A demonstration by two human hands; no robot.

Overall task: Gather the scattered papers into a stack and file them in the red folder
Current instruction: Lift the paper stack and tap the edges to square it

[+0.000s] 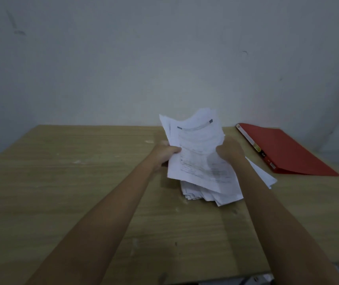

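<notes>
Head view: both hands hold a loose bundle of papers (197,153) tilted up off the wooden table (82,182). Left hand (165,153) grips the bundle's left edge, thumb curled over the front sheet. Right hand (229,150) has its fingers curled round the right edge. More sheets (201,194) fan out untidily below the lifted ones, touching the table, and one sheet (265,175) pokes out to the right behind the right forearm. Red folder (287,151) lies shut on the far right of the table, near the wall (164,58), apart from the papers.

Step in hand looks like squaring the stack. To do it well: loosen the grip a little, stand the sheets on their bottom edge and tap them on the table so the edges line up, then tap the side edge too. Pull in the stray right sheet first. Squeezing hard would probably crease them.

Papers are thin, white, printed, floppy; the top edge curls and the corners splay. Table is pale wood grain, matte, with a few scuffs. Folder is smooth stiff red card or plastic, with a labelled spine facing left. Wall is plain grey.
</notes>
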